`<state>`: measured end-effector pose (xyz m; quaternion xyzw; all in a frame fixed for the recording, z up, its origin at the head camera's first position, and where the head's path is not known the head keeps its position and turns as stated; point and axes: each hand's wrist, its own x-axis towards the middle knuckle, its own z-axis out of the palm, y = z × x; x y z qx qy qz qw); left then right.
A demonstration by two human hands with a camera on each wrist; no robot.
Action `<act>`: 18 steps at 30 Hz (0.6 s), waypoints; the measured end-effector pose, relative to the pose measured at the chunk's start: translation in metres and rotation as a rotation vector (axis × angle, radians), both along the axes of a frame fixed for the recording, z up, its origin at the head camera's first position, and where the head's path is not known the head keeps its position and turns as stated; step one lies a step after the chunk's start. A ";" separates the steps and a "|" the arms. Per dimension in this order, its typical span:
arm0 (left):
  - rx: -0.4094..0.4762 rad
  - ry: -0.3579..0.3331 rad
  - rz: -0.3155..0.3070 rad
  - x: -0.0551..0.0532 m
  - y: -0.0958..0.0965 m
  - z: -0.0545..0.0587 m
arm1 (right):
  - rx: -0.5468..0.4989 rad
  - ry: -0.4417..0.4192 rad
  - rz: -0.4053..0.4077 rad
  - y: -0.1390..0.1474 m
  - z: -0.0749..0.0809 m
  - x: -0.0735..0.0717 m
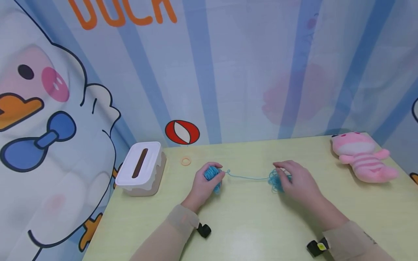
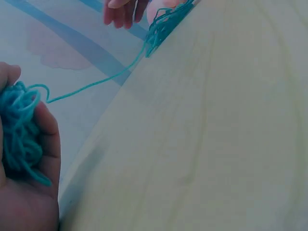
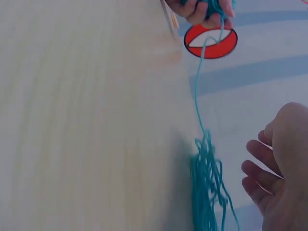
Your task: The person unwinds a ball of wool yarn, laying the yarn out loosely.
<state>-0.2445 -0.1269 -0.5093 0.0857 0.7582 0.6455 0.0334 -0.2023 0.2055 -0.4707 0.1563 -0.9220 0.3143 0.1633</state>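
My left hand (image 1: 202, 185) grips a small ball of blue yarn (image 1: 212, 174), its fingers and thumb curled round it; loose loops of the ball (image 2: 19, 134) show in the left wrist view. One strand (image 1: 246, 177) runs from the ball across to a loose tangle of the same yarn (image 1: 274, 182). Beside that tangle hovers my right hand (image 1: 302, 183). Its bent fingers (image 3: 262, 154) appear apart from the tangled yarn (image 3: 207, 192) in the right wrist view, with nothing visible between them.
A white-lidded box (image 1: 140, 168) with a brown slot stands on the table's left side. Near it lies a small orange ring (image 1: 185, 161). A pink striped plush toy (image 1: 365, 157) lies at the back right. Behind the table (image 1: 245, 224) hangs a printed curtain (image 1: 241, 72).
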 end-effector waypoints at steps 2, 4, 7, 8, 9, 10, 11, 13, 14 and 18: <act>0.001 -0.002 -0.006 0.001 0.000 0.001 | -0.012 -0.050 0.075 -0.020 0.002 -0.004; 0.000 0.000 -0.013 0.000 0.000 0.001 | -0.019 -0.120 0.137 -0.040 0.004 -0.008; -0.004 0.011 -0.022 0.000 -0.001 0.001 | -0.038 -0.206 0.231 -0.068 0.003 -0.017; -0.003 0.017 -0.026 0.000 -0.001 0.001 | -0.042 -0.228 0.258 -0.076 0.003 -0.019; -0.003 0.023 -0.030 0.000 -0.001 0.001 | -0.051 -0.241 0.282 -0.084 0.000 -0.023; -0.002 0.030 -0.033 0.001 -0.001 0.001 | -0.062 -0.252 0.304 -0.090 -0.002 -0.026; 0.004 0.038 -0.037 0.001 -0.001 0.001 | -0.070 -0.252 0.320 -0.096 -0.003 -0.028; 0.019 0.047 -0.045 0.001 -0.001 0.002 | -0.080 -0.229 0.328 -0.106 -0.006 -0.031; 0.027 0.051 -0.051 0.001 -0.001 0.002 | -0.082 -0.208 0.321 -0.110 -0.008 -0.032; 0.021 0.072 -0.044 0.001 0.000 0.003 | -0.085 -0.112 0.262 -0.119 -0.009 -0.030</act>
